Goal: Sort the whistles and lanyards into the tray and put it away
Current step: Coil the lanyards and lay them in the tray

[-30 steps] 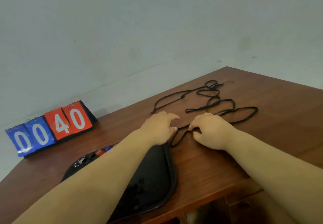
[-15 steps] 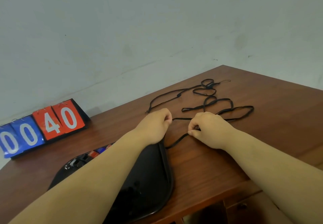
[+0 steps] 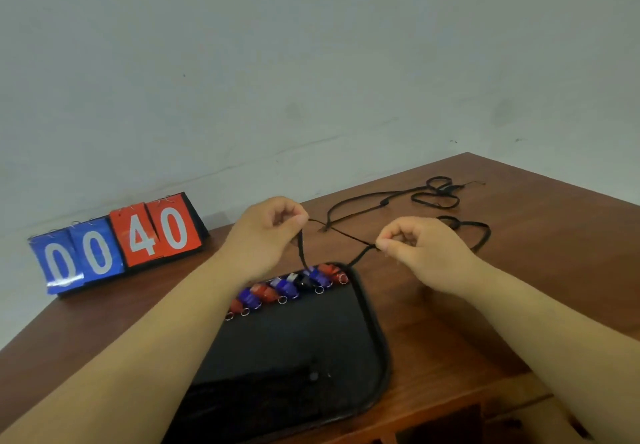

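A black tray (image 3: 374,332) lies on the wooden table in front of me. Along its far edge sits a row of several red, blue and black whistles (image 3: 287,287) with metal rings. My left hand (image 3: 270,232) and my right hand (image 3: 419,249) are raised above the tray's far edge, each pinching the same black lanyard (image 3: 341,234), which stretches taut between them while its ends hang toward the tray. More black lanyards (image 3: 436,194) lie tangled on the table beyond my right hand.
A flip scoreboard (image 3: 117,242) showing 00 in blue and 40 in red stands at the back left by the grey wall. The table's near edge runs just below the tray. The table's far corner is at the upper right.
Both hands have lifted off the table with a lanyard pinched between them, pulling it taut. The raised arms now uncover the row of whistles in the tray.
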